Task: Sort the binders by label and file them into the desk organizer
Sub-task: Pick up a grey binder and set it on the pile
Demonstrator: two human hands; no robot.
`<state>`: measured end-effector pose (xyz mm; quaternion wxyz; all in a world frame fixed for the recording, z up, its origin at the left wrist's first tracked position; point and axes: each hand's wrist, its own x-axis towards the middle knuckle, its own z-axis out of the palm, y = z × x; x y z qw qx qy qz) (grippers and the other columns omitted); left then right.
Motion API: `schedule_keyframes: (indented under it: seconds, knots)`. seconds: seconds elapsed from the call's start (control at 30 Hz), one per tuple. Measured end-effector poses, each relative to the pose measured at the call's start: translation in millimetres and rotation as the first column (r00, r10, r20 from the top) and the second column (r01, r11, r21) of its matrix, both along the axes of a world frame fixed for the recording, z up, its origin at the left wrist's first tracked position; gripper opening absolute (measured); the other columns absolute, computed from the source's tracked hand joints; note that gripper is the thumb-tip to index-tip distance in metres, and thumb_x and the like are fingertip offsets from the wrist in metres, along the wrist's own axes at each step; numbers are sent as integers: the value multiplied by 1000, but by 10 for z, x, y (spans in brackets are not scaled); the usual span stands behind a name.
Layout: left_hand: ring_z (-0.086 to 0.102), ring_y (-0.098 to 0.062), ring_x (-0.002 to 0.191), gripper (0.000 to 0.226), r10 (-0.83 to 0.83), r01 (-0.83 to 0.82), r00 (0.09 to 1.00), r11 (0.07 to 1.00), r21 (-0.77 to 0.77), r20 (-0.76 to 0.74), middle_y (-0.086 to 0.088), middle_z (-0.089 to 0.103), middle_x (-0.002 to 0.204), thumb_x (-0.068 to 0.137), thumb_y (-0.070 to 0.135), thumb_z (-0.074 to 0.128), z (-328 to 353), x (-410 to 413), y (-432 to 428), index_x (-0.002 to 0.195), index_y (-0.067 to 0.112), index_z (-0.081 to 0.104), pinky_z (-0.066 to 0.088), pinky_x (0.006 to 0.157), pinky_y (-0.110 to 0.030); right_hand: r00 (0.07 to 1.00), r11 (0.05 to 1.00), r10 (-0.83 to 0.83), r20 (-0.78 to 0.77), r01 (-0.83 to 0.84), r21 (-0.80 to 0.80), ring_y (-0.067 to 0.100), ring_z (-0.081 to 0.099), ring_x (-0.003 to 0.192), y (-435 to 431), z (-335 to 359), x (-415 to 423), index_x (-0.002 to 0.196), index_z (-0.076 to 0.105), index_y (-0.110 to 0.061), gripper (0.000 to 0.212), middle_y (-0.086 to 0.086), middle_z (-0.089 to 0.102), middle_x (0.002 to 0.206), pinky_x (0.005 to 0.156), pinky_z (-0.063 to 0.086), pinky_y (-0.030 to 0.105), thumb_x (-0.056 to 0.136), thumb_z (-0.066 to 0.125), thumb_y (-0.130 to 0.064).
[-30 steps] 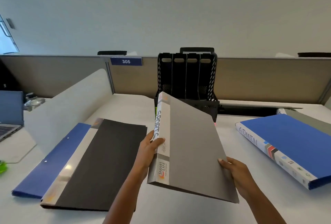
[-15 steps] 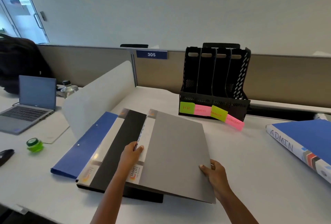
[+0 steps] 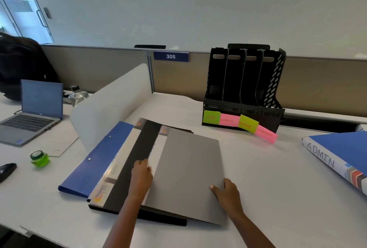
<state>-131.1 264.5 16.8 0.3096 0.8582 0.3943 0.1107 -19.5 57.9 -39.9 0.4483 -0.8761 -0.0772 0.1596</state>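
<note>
A grey binder [image 3: 188, 170] lies almost flat on a black binder [image 3: 137, 160], which rests on a thin blue folder [image 3: 99, 158]. My left hand [image 3: 141, 178] grips the grey binder at its spine side. My right hand [image 3: 226, 193] holds its right edge near the front corner. The black desk organizer [image 3: 244, 89] stands at the back with four slots, all without binders, tagged HR, SPORTS, FINANCE, ADMIN on sticky notes [image 3: 238, 123]. A thick blue binder marked ADMIN [image 3: 337, 154] lies at the right.
A white curved divider [image 3: 111, 105] stands left of the stack. Beyond it sit a laptop [image 3: 31, 114], a water bottle [image 3: 77, 95], a green tape dispenser [image 3: 39, 157] and a black object [image 3: 7, 170] at the left edge. A partition wall runs behind the desk.
The grey binder, held upright and facing me a second ago, has been lowered onto the black binder. Both hands stayed on it. The view has shifted left and down.
</note>
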Motion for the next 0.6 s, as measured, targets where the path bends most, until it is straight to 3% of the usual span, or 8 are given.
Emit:
schedule_keyframes:
  seconds: [0.13, 0.23, 0.4, 0.47, 0.53, 0.57, 0.6]
  knots:
    - [44, -28, 125, 43, -34, 40, 996, 996, 74, -86, -17, 41, 136, 96, 10, 42, -73, 43, -62, 137, 0, 32, 39, 105, -34, 998, 998, 21, 51, -18, -61, 31, 43, 117, 30, -7, -23, 117, 48, -1, 43, 16, 47, 120, 94, 37, 32, 86, 61, -29]
    - [41, -28, 129, 50, 1, 32, 988, 977, 212, -153, -18, 38, 140, 96, 12, 41, -169, 90, -165, 142, 1, 23, 34, 109, -34, 996, 998, 24, 82, -18, -67, 29, 40, 118, 29, -13, -41, 121, 47, -2, 47, 15, 44, 123, 95, 35, 31, 86, 61, -30]
    - [10, -39, 144, 52, 32, 76, 960, 927, 366, -278, -27, 14, 153, 95, 9, 35, -324, 211, -367, 145, 1, 22, 9, 118, -48, 985, 997, 31, 172, -19, -75, 27, 35, 120, 14, -12, -70, 132, 41, -7, 57, 12, 35, 127, 97, 34, 27, 85, 64, -28]
    - [20, -43, 141, 53, -25, 124, 966, 918, 377, -257, -31, 24, 148, 89, 5, 47, -344, 290, -467, 139, -3, 34, 18, 115, -52, 977, 997, 44, 210, -31, -67, 26, 33, 122, 10, -11, -91, 137, 35, -10, 62, 11, 32, 129, 99, 34, 27, 85, 64, -27]
    - [51, -49, 119, 57, -96, 221, 945, 891, 397, -312, -36, 52, 125, 63, 2, 76, -371, 404, -555, 117, -7, 59, 44, 93, -58, 978, 999, 40, 203, -33, -38, 25, 32, 124, -13, 3, -103, 139, 33, -12, 63, 9, 30, 131, 100, 34, 26, 85, 63, -26]
    - [60, -50, 107, 59, -138, 260, 935, 895, 363, -328, -36, 60, 114, 50, 1, 83, -362, 465, -622, 106, -8, 65, 50, 81, -59, 980, 999, 30, 195, -27, -17, 24, 32, 124, -41, 11, -107, 139, 33, -14, 62, 9, 30, 131, 100, 34, 26, 85, 63, -25]
    - [60, -49, 106, 61, -174, 289, 931, 888, 358, -322, -35, 61, 113, 49, 3, 84, -364, 519, -699, 105, -8, 66, 50, 80, -59, 979, 1000, 19, 201, -20, 1, 24, 32, 125, -79, 17, -107, 139, 33, -15, 61, 9, 30, 131, 99, 34, 25, 86, 62, -24]
